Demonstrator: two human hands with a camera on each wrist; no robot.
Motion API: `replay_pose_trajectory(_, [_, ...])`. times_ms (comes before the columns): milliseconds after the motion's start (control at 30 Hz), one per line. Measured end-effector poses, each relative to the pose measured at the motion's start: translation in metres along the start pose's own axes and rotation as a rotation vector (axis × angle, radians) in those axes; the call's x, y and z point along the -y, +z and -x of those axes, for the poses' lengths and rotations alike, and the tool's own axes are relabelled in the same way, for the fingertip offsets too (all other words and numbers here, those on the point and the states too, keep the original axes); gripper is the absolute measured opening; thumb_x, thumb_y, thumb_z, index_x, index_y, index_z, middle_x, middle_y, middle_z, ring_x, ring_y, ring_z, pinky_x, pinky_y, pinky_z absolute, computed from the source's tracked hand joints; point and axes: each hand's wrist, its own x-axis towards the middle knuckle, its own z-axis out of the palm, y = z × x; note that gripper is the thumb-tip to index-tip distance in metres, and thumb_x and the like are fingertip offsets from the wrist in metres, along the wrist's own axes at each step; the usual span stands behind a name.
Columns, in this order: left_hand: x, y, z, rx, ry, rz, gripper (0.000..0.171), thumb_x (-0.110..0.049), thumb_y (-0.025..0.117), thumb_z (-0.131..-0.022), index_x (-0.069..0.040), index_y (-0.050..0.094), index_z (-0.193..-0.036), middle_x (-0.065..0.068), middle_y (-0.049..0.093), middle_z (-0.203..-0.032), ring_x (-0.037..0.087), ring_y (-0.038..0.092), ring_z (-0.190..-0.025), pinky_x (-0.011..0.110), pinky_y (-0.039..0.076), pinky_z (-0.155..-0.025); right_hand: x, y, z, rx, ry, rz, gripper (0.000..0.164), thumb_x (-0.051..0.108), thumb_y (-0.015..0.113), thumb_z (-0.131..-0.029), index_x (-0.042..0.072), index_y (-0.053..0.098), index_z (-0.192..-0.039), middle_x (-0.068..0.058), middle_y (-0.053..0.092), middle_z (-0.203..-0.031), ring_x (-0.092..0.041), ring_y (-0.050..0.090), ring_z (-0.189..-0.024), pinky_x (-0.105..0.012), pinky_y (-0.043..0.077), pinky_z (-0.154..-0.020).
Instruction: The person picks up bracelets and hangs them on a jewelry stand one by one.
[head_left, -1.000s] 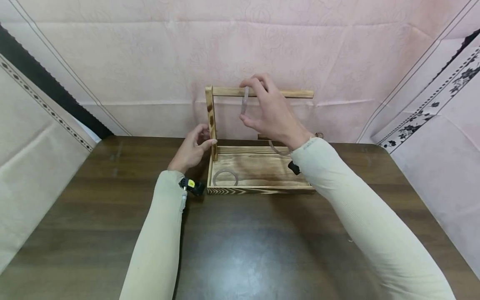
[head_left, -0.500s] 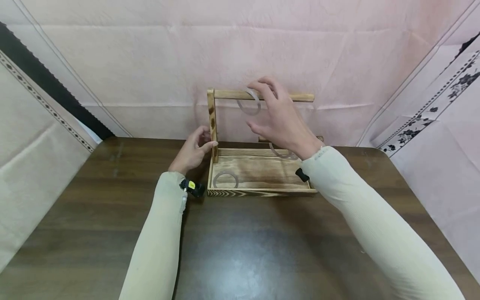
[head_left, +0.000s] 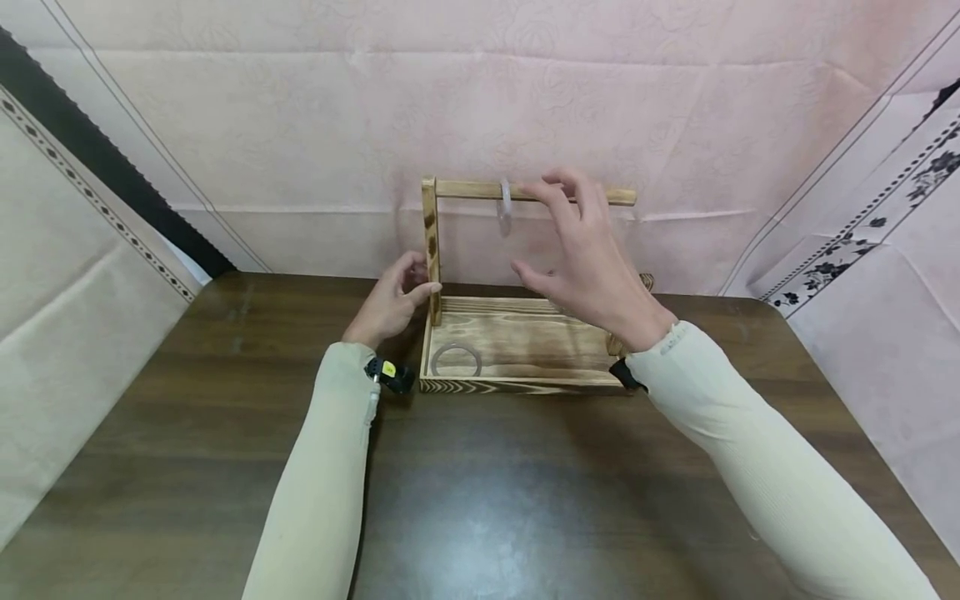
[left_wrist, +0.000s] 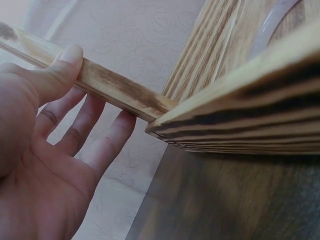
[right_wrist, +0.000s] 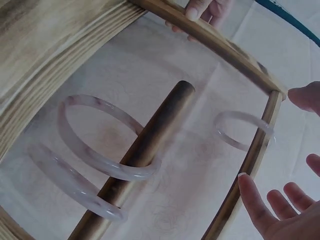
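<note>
My left hand (head_left: 393, 300) holds the upright post (head_left: 431, 242) of a wooden stand, thumb on one side and fingers behind it. From the stand's upper bar (head_left: 465, 190) hangs a pale translucent bangle (head_left: 506, 208), seen nearly edge-on in the head view. Just right of that bangle is my right hand (head_left: 588, 250), its fingers spread and holding nothing. In the right wrist view, one right fingertip (right_wrist: 246, 181) overlaps the upper bar. Two more bangles circle the lower dark rod (right_wrist: 160, 125), mostly hidden behind my right hand in the head view.
At the stand's base is a shallow wooden tray (head_left: 525, 386) with another bangle (head_left: 456, 346) lying at its front left. Brown tabletop (head_left: 480, 483) extends in front. A pale patterned cloth (head_left: 337, 125) hangs behind the stand.
My right hand has let go of the bangle on the upper bar and drawn away to the right. The bangle has turned as it hangs. My left hand keeps its hold on the post.
</note>
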Motion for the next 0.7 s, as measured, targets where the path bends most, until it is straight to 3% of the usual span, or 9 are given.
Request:
replay_pose_trajectory(300, [0.002, 0.0, -0.002, 0.004, 0.01, 0.003, 0.03, -0.01, 0.06, -0.102, 0.002, 0.05, -0.128, 0.02, 0.057, -0.125, 0.031, 0.052, -0.116, 0.036, 0.041, -0.096, 0.004, -0.002, 0.017, 0.0, -0.051, -0.011, 0.076, 0.024, 0.087, -0.079, 0.014, 0.049, -0.144, -0.02, 0.045, -0.14, -0.035, 0.047, -0.126, -0.049, 0.043, -0.1])
replay_pose_trajectory(567, [0.001, 0.0, -0.002, 0.006, 0.008, 0.019, 0.029, -0.009, 0.06, -0.102, 0.002, 0.051, -0.128, 0.02, 0.057, -0.124, 0.029, 0.052, -0.112, 0.034, 0.041, -0.092, 0.013, -0.003, 0.032, 0.106, -0.022, -0.019, 0.065, 0.024, 0.083, -0.083, 0.014, 0.053, -0.14, -0.012, 0.047, -0.143, -0.028, 0.054, -0.121, -0.041, 0.053, -0.087])
replay_pose_trajectory(700, [0.011, 0.001, -0.008, 0.003, 0.01, 0.02, 0.029, -0.008, 0.06, -0.102, 0.002, 0.051, -0.128, 0.02, 0.058, -0.123, 0.029, 0.053, -0.112, 0.034, 0.041, -0.094, 0.014, -0.002, 0.037, 0.144, -0.032, 0.004, 0.063, 0.027, 0.083, -0.083, 0.015, 0.054, -0.138, -0.01, 0.047, -0.145, -0.026, 0.056, -0.118, -0.039, 0.055, -0.082])
